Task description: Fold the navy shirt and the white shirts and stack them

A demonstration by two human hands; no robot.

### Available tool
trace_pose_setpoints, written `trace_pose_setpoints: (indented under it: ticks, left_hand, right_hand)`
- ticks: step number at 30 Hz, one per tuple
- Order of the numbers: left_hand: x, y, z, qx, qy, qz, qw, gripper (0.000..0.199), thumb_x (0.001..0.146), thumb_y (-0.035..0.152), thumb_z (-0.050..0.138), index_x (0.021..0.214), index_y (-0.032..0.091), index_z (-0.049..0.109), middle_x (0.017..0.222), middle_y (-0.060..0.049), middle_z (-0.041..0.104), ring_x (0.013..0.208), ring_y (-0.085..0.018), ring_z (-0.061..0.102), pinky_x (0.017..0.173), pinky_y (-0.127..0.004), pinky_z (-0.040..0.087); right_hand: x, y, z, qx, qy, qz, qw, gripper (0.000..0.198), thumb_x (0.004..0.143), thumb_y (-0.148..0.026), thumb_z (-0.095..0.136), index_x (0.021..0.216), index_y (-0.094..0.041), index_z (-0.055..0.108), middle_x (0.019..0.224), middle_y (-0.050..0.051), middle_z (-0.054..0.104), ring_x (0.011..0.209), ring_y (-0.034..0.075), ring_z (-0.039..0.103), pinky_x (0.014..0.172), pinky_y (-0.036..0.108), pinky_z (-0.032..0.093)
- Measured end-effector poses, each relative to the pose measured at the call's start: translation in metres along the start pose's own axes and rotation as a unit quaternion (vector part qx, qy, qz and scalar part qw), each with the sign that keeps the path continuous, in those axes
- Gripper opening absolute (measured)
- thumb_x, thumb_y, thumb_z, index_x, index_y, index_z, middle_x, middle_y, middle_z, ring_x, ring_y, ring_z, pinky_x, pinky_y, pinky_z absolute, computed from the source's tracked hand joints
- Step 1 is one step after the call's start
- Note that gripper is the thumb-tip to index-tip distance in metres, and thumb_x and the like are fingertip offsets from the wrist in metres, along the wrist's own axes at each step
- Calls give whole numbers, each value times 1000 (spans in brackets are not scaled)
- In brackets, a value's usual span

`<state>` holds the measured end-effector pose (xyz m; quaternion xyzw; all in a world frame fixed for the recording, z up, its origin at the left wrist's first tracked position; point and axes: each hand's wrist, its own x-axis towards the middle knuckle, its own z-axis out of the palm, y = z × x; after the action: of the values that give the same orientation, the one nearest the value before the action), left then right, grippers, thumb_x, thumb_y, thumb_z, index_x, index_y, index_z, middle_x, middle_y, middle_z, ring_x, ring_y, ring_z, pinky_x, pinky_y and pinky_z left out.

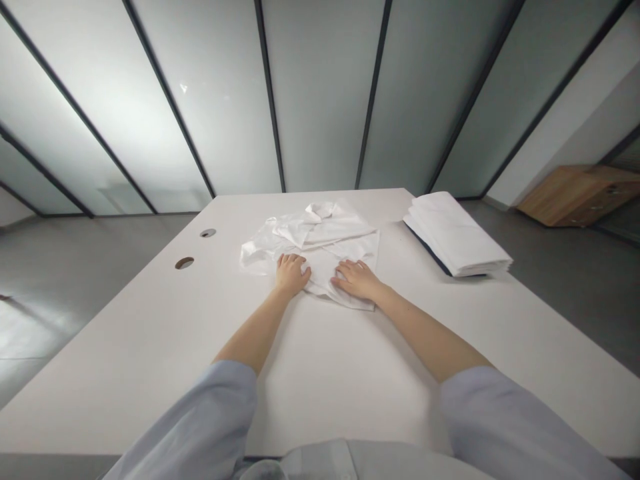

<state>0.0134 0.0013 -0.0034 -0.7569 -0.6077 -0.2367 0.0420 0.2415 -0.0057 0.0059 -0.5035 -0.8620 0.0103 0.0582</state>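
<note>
A white collared shirt lies partly folded and wrinkled on the table, its collar at the far side. Clear plastic film shows along its left edge; how far it runs under or over the cloth I cannot tell. My left hand rests on the shirt's near left part with the fingers stretched forward. On the near right part lies my right hand, palm down, fingers apart and pointing left. Both hands press on the cloth without gripping it.
The white table has two round holes on its left side, one nearer hole and one farther. At the right edge sits a stack of folded white cloth over something dark. Frosted glass panels stand behind; a wooden cabinet is far right.
</note>
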Motion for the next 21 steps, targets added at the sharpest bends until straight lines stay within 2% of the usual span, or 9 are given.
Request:
trace_pose_setpoints:
  ticks: [4, 6, 8, 11, 13, 16, 18, 19, 21]
  left_hand:
    - [-1, -3, 1, -17, -13, 8, 1000, 33, 84, 31, 54, 114, 23, 64, 123, -7, 63, 123, -25, 50, 117, -46, 22]
    - [0, -4, -2, -21, -34, 25, 999, 39, 82, 29, 54, 119, 22, 62, 132, -7, 58, 129, -25, 45, 118, -43, 22]
    - [1, -3, -5, -15, -45, 26, 999, 48, 80, 26, 53, 127, 22, 57, 142, -7, 50, 136, -25, 38, 118, -43, 21]
    - [3, -3, -11, 6, -31, -32, 999, 60, 79, 22, 51, 138, 25, 46, 151, -6, 39, 142, -26, 29, 118, -45, 21]
    - [4, -6, -14, 21, -13, -94, 995, 64, 80, 24, 51, 143, 24, 39, 155, -8, 34, 145, -28, 24, 118, -47, 21]
    - [6, -17, -18, 45, 14, -173, 984, 73, 81, 34, 52, 148, 18, 30, 159, -13, 24, 147, -30, 15, 118, -49, 17]
    - [6, -27, -19, 61, 21, -206, 976, 77, 80, 38, 54, 149, 15, 28, 160, -16, 19, 148, -33, 10, 118, -50, 14]
    - [7, -32, -19, 66, 17, -222, 973, 77, 80, 38, 55, 148, 14, 29, 159, -17, 20, 148, -34, 10, 118, -51, 14]
    - [7, -40, -19, 63, -14, -251, 966, 71, 80, 37, 54, 145, 14, 36, 155, -19, 31, 145, -35, 20, 116, -51, 20]
  right_hand:
    - [5, 32, 11, -1, 16, 128, 992, 44, 98, -44, 40, 133, -21, 53, 150, 13, 41, 139, 31, 35, 109, 52, 27]
    - [6, 46, 12, 3, 37, 177, 984, 42, 96, -43, 44, 130, -20, 56, 148, 14, 44, 137, 31, 36, 109, 53, 28]
    - [6, 52, 11, 13, 74, 194, 978, 39, 94, -41, 48, 123, -18, 60, 140, 14, 52, 132, 31, 42, 107, 49, 30]
    - [5, 49, 6, 41, 144, 157, 976, 34, 94, -35, 48, 118, -17, 63, 126, 14, 62, 120, 27, 51, 101, 40, 36]
    - [4, 41, 4, 65, 161, 110, 979, 33, 96, -35, 43, 113, -17, 65, 119, 12, 65, 113, 24, 55, 97, 35, 38]
    - [4, 28, 4, 92, 118, 54, 987, 36, 98, -41, 40, 109, -18, 66, 112, 10, 68, 107, 22, 59, 93, 32, 40]
    - [3, 22, 6, 87, 85, 42, 992, 39, 96, -47, 44, 113, -18, 64, 118, 11, 65, 110, 23, 57, 95, 33, 40]
    - [3, 20, 8, 78, 73, 43, 993, 42, 94, -50, 48, 118, -18, 61, 124, 12, 62, 114, 25, 55, 96, 35, 39]
    - [3, 18, 10, 60, 54, 48, 996, 54, 87, -54, 57, 127, -17, 56, 134, 14, 56, 121, 28, 50, 100, 38, 37]
